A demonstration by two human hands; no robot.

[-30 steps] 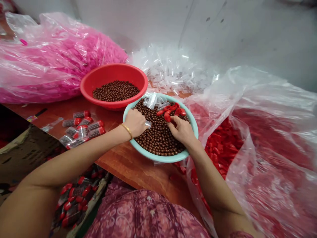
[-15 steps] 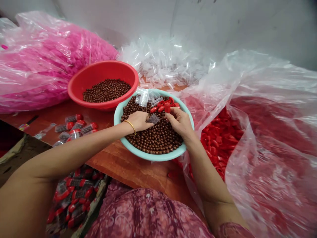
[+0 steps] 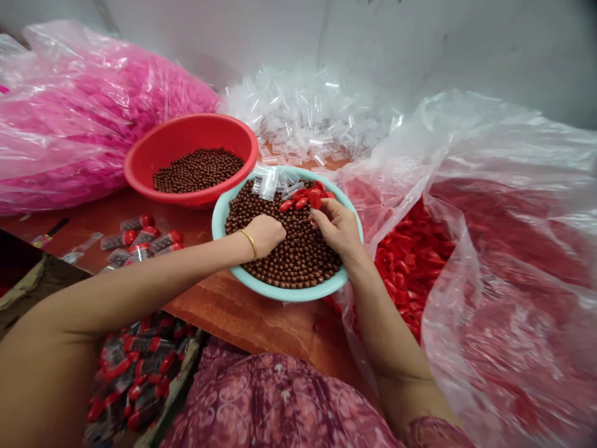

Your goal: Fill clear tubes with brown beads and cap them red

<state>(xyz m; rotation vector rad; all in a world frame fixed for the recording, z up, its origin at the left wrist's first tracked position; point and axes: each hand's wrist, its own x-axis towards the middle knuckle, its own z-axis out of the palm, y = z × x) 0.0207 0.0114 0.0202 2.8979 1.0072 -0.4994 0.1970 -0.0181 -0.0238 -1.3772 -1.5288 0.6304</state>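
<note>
Round brown beads fill the pale-blue plastic basin near the tabletop's front edge. The right hand pinches 1 red plastic cap; the left hand curls among beads, grip unclear, its earlier clear plastic tube unseen.

A reddish-brown counter carries a pale blue basin centrally, a red basin farther left, red-capped tubes near left, a pink-filled bag far left, clear pieces heaped far centre, an open plastic bag right.
</note>
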